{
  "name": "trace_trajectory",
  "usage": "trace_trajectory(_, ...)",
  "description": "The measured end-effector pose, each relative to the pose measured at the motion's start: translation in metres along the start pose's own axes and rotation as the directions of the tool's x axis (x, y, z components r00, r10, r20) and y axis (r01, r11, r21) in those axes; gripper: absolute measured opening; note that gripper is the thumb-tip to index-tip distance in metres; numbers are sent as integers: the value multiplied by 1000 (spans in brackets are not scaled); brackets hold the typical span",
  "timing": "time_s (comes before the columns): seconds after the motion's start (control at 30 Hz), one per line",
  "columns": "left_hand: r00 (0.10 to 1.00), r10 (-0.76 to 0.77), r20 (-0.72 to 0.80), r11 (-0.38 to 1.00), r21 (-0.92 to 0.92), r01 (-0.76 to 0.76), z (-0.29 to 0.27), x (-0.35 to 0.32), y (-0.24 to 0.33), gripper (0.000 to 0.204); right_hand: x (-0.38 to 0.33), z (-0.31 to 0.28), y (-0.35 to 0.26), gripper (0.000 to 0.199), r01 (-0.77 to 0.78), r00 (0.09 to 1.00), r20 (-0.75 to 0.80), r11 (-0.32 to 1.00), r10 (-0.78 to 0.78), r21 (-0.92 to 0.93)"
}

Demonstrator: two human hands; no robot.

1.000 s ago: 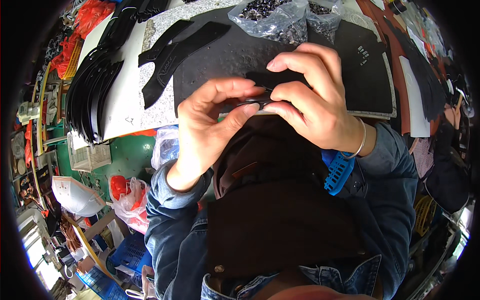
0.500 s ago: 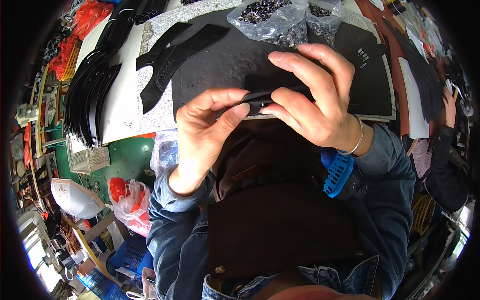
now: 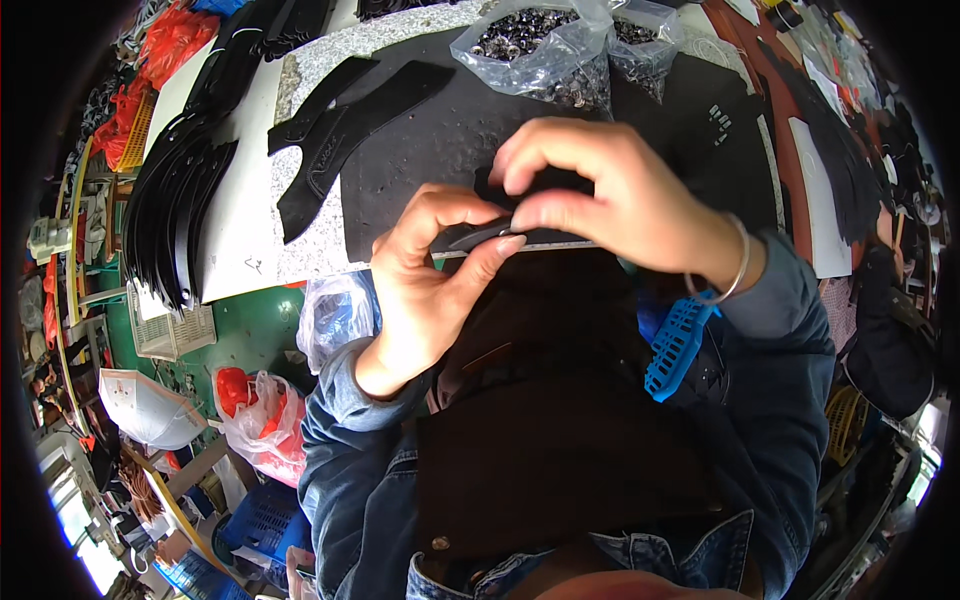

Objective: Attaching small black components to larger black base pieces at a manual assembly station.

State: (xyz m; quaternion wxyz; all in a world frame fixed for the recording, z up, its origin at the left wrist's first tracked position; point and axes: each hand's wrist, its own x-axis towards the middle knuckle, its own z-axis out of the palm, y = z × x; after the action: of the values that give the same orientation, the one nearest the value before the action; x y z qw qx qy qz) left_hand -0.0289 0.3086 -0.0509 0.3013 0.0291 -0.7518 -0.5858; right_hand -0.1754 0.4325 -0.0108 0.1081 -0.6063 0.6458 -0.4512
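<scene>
Just over the near edge of the table, a black leather-like strap [image 3: 472,237] is pinched between the thumb and fingers of my left hand [image 3: 420,290]. My right hand [image 3: 635,205] is closed at the strap's right part, thumb and curled forefinger meeting close to my left fingertips. A small shiny spot shows on the strap there, too small to make out. Much of the strap is hidden behind the right fingers. Beneath both hands lies a black work mat [image 3: 400,150].
Left of the mat lie black cut pieces [image 3: 320,165] and a stack of curved black strips [image 3: 175,210]. Clear bags of small metal fasteners [image 3: 525,40] stand at the back, with several tiny metal bits [image 3: 719,125] to the right. A blue plastic basket [image 3: 680,345] is beside my right forearm.
My right hand has moved left and its spread fingers have curled in to the strap, beside the left fingertips. My left hand has shifted slightly right and down, still pinching the strap.
</scene>
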Motion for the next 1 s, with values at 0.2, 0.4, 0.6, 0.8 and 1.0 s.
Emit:
trace_trajectory(0.2,993,108,56,991,77,-113,-2,-1,5,18,64,-39,60,15,110,994,83,490,-76,-865)
trace_trajectory(0.4,964,192,184,963,153,-221,-6,2,6,22,78,-30,95,18,269,961,273,333,-36,-904)
trace_trajectory(0.6,961,267,70,943,189,-275,-7,3,5,23,63,-29,51,12,204,979,158,640,-129,-740)
trace_trajectory(0.8,878,473,67,823,322,-468,-5,10,10,29,16,-8,-12,7,243,926,339,949,-165,-200)
trace_trajectory(1.0,867,489,93,814,310,-492,-3,8,16,30,5,0,-14,9,19,972,231,994,-43,105)
